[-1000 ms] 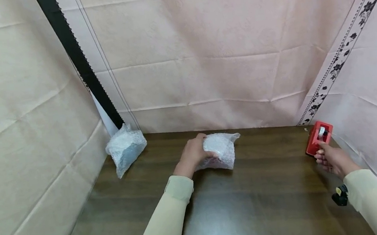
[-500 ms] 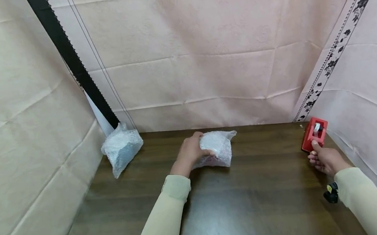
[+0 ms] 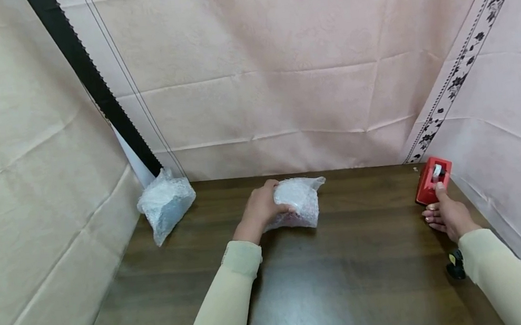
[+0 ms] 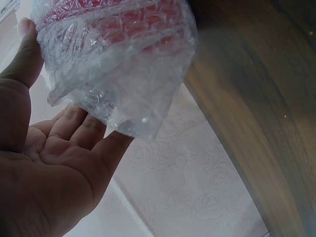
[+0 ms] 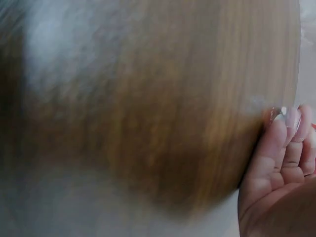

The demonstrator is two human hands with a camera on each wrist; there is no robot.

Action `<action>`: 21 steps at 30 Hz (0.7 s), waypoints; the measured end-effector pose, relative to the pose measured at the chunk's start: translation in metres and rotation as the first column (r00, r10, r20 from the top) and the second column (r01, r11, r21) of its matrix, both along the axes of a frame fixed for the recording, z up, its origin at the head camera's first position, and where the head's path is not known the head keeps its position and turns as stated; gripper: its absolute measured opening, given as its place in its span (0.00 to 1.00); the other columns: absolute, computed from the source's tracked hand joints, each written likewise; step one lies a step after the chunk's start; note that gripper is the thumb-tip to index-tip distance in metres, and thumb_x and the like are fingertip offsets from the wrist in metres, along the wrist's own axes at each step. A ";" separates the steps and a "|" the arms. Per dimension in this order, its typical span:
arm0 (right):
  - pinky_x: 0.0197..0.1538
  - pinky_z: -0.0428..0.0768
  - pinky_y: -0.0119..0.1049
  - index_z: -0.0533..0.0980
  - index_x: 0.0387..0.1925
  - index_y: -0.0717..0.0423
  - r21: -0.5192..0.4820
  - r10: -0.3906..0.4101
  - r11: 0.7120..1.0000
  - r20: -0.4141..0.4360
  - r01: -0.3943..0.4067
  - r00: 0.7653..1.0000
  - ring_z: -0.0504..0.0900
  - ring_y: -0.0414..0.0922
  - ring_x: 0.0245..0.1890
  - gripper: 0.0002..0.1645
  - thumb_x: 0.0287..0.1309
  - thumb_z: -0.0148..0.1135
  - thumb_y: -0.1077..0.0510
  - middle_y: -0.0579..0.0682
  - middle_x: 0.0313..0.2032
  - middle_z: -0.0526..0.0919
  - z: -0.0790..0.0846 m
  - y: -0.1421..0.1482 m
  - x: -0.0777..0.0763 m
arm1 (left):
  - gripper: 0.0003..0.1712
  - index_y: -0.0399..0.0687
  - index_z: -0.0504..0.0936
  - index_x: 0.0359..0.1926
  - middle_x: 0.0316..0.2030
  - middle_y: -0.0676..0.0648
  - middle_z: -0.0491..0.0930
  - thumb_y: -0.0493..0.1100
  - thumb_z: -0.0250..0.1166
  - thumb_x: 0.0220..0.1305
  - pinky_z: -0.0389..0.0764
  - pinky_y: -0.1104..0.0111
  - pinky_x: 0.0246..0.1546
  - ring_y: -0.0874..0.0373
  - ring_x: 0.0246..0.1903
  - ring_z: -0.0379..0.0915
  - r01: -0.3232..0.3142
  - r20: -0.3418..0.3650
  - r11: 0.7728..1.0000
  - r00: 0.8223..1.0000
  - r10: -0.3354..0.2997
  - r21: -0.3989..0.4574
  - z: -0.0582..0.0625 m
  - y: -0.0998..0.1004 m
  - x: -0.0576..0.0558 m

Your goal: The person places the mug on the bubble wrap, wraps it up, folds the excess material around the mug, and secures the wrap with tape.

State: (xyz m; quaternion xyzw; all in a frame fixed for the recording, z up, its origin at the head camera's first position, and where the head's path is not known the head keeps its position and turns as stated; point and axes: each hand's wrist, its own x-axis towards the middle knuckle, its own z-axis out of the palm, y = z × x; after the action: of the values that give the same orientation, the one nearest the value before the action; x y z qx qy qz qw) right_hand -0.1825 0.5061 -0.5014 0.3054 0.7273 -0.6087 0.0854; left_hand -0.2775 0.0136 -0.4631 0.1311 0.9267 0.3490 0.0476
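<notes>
In the head view my left hand (image 3: 259, 209) holds a bubble-wrapped package (image 3: 297, 201) on the table, thumb on its near side and fingers at its far side. The left wrist view shows pink or red contents through the wrap (image 4: 123, 64), beside the thumb and fingertips. At the far right, my right hand (image 3: 449, 214) reaches to a red tape dispenser (image 3: 425, 191); its thumb lies over the front part. The other fingers are loosely bent below, not round the dispenser. In the right wrist view those fingers (image 5: 284, 158) hide nearly all of the dispenser.
A second bubble-wrapped package (image 3: 166, 205), bluish inside, stands in the back left corner of the brown wooden table (image 3: 340, 286). Pale cloth (image 3: 254, 105) hangs behind and along both sides. A small black device (image 3: 455, 265) sits at the right wrist.
The whole head view has shifted slightly. My left hand keeps its hold on the package. My right thumb stays on the dispenser while the other fingers move slightly farther from it.
</notes>
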 end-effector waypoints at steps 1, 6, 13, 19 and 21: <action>0.41 0.92 0.32 0.78 0.41 0.53 0.000 -0.013 1.000 0.002 0.013 1.000 0.88 0.36 0.31 0.46 0.80 0.36 0.18 0.35 0.27 0.88 -0.001 -0.001 -0.001 | 0.51 0.44 0.75 0.81 0.74 0.39 0.83 0.53 0.87 0.62 0.81 0.48 0.77 0.38 0.75 0.79 0.000 0.002 1.000 1.000 0.000 0.002 0.000 0.000 0.000; 0.39 0.91 0.33 0.77 0.44 0.56 0.019 -0.104 0.995 0.032 0.103 0.994 0.87 0.38 0.29 0.45 0.79 0.40 0.19 0.37 0.25 0.86 0.002 -0.005 -0.005 | 0.52 0.44 0.75 0.81 0.74 0.38 0.83 0.53 0.87 0.63 0.81 0.48 0.77 0.38 0.75 0.79 0.004 -0.003 1.000 1.000 -0.004 0.003 0.001 0.000 -0.001; 0.38 0.89 0.33 0.75 0.50 0.61 0.049 -0.121 0.992 0.023 0.120 0.992 0.85 0.38 0.29 0.47 0.81 0.39 0.20 0.37 0.24 0.85 -0.002 -0.006 -0.007 | 0.51 0.44 0.75 0.81 0.74 0.39 0.84 0.54 0.87 0.62 0.81 0.47 0.77 0.38 0.74 0.80 -0.003 -0.001 1.000 1.000 0.003 -0.005 0.001 0.000 0.001; 0.40 0.90 0.30 0.76 0.54 0.61 0.047 -0.057 0.997 -0.043 0.059 0.997 0.86 0.34 0.32 0.43 0.86 0.38 0.26 0.32 0.28 0.86 -0.008 -0.004 0.001 | 0.51 0.45 0.75 0.81 0.74 0.39 0.84 0.54 0.87 0.63 0.82 0.47 0.76 0.39 0.74 0.80 0.001 -0.001 1.000 1.000 -0.001 0.010 -0.001 0.001 0.000; 0.40 0.90 0.29 0.75 0.59 0.63 0.069 -0.051 0.996 -0.051 0.054 0.997 0.86 0.33 0.33 0.41 0.89 0.37 0.30 0.30 0.28 0.85 -0.012 -0.001 0.004 | 0.50 0.45 0.75 0.80 0.73 0.39 0.84 0.54 0.87 0.63 0.83 0.47 0.75 0.39 0.73 0.81 0.008 -0.009 1.000 1.000 -0.008 0.010 -0.001 0.003 -0.001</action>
State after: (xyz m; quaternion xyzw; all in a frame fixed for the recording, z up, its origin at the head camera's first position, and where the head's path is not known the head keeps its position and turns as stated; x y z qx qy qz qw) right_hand -0.1786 0.5052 -0.5133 0.3124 0.7419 -0.5918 0.0407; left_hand -0.2782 0.0165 -0.4642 0.1365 0.9246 0.3528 0.0444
